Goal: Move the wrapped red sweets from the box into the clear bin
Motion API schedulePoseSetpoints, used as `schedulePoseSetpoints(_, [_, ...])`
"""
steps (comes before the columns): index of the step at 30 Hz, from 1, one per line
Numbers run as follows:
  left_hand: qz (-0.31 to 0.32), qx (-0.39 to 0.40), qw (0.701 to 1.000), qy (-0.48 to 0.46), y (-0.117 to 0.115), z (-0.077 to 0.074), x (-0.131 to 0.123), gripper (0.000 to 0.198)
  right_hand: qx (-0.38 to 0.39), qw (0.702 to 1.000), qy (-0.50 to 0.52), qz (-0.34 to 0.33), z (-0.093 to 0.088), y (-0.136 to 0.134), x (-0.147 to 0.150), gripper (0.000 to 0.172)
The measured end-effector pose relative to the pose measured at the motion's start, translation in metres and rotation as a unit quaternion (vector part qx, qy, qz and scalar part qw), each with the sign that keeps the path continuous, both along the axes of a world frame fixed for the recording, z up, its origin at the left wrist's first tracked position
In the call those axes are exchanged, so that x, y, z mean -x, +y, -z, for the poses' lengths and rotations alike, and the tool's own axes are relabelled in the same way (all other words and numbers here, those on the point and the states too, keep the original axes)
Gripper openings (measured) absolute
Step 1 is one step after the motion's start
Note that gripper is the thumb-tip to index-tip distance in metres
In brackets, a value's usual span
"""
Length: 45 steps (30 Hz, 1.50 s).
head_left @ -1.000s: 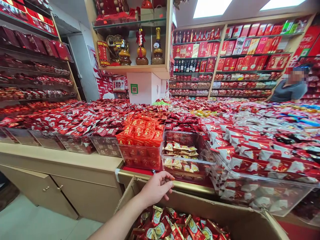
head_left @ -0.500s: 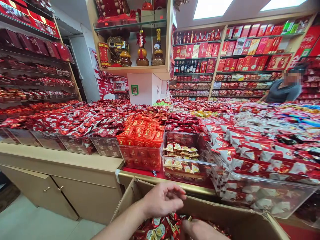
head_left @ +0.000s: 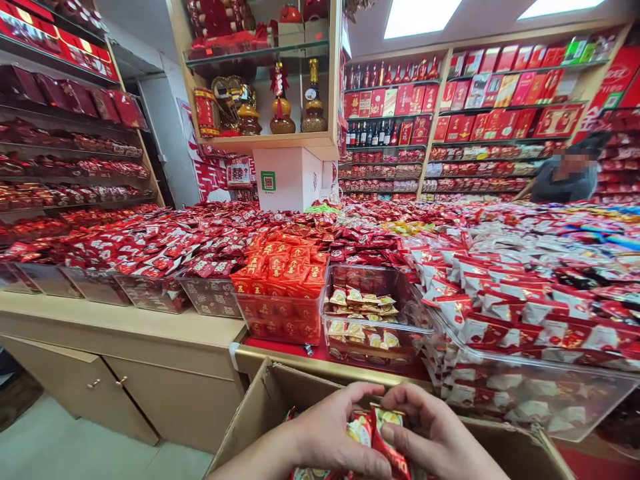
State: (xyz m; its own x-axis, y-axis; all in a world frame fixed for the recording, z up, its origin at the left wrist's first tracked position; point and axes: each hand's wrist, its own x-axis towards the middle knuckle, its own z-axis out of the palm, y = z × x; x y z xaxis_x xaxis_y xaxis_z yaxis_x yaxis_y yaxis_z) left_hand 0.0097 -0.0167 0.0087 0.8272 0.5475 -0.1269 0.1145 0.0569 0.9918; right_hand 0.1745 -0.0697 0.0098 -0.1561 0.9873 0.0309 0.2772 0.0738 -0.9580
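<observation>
At carton (head_left: 280, 390): left hand (head_left: 343, 433), right hand (head_left: 433, 433) curled around packets (head_left: 384, 420).

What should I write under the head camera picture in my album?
Left hand and right hand hold shiny red packets at a cardboard box, near heaped clear bins.

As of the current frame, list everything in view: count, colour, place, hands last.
Handled packets: at least two, red with gold, between the hands
Cardboard box: one, brown, beneath the hands
Plastic bins: many, clear, along the counter
Bin packets: too many to count, mostly red, middle
Counter: one, beige and red, middle
Display cabinet: one, tan, upper centre
QR sign: one, green and white, centre
Shelved goods: many, mostly red, left and back
Ceiling lights: two, white, upper right
Person: one, grey top, far right
Left hand: one, bare, holding packets
Right hand: one, bare, holding packets
</observation>
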Motion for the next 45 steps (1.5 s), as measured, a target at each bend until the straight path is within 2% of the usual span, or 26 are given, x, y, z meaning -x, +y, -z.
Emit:
schedulePoseSetpoints(3, [-0.02, 0.066, 0.996, -0.058, -0.003, 0.001, -0.003, 0.078, 0.018, 0.988, 0.141, 0.052, 0.003, 0.003, -0.002, 0.027])
schedulePoseSetpoints(6, [-0.062, 0.093, 0.99, -0.086, -0.007, 0.003, -0.009, 0.067, 0.061, 0.969, 0.223, 0.088, 0.004, 0.005, -0.005, 0.036])
schedulePoseSetpoints(9, [-0.105, 0.093, 0.986, -0.093, -0.01, 0.002, -0.013, 0.059, 0.068, 0.964, 0.236, 0.098, 0.003, 0.005, -0.005, 0.042])
schedulePoseSetpoints(14, [-0.118, 0.145, 0.977, -0.102, -0.013, -0.004, -0.014, 0.053, 0.03, 0.961, 0.249, 0.116, -0.001, 0.001, 0.002, 0.046])
schedulePoseSetpoints(18, [-0.162, 0.112, 0.975, -0.1, -0.012, -0.006, -0.016, 0.045, 0.03, 0.962, 0.229, 0.145, -0.003, -0.001, 0.004, 0.038])
schedulePoseSetpoints(21, [-0.15, 0.072, 0.981, -0.097, -0.009, -0.006, -0.015, 0.042, 0.07, 0.972, 0.199, 0.109, -0.002, -0.001, 0.003, 0.028])
schedulePoseSetpoints(23, [-0.136, 0.052, 0.985, -0.097, -0.006, -0.006, -0.013, 0.04, 0.086, 0.966, 0.215, 0.116, -0.001, -0.001, 0.003, 0.027])
schedulePoseSetpoints(28, [-0.167, 0.042, 0.979, -0.107, 0.0, -0.009, -0.008, 0.04, 0.122, 0.907, 0.362, 0.179, -0.001, 0.002, -0.003, 0.022])
schedulePoseSetpoints(30, [-0.175, 0.029, 0.98, -0.091, 0.002, -0.011, -0.006, 0.04, 0.112, 0.896, 0.378, 0.205, -0.002, 0.004, -0.007, 0.021])
schedulePoseSetpoints(33, [-0.156, 0.014, 0.985, -0.077, 0.003, -0.012, -0.004, 0.041, 0.085, 0.91, 0.338, 0.224, -0.004, 0.004, -0.007, 0.022])
schedulePoseSetpoints(36, [-0.104, -0.008, 0.992, -0.075, 0.001, -0.009, -0.006, 0.042, 0.054, 0.938, 0.278, 0.2, -0.002, 0.001, 0.002, 0.024])
schedulePoseSetpoints(39, [-0.101, -0.035, 0.994, -0.023, -0.002, -0.006, -0.008, 0.037, 0.022, 0.952, 0.242, 0.186, 0.001, 0.0, 0.01, 0.027])
schedulePoseSetpoints(41, [-0.1, -0.019, 0.995, -0.015, -0.002, -0.005, -0.009, 0.038, 0.044, 0.946, 0.262, 0.188, 0.002, 0.0, 0.011, 0.027])
schedulePoseSetpoints(45, [-0.097, 0.037, 0.992, -0.072, -0.002, -0.009, -0.01, 0.037, 0.118, 0.907, 0.358, 0.187, 0.003, 0.002, 0.008, 0.026])
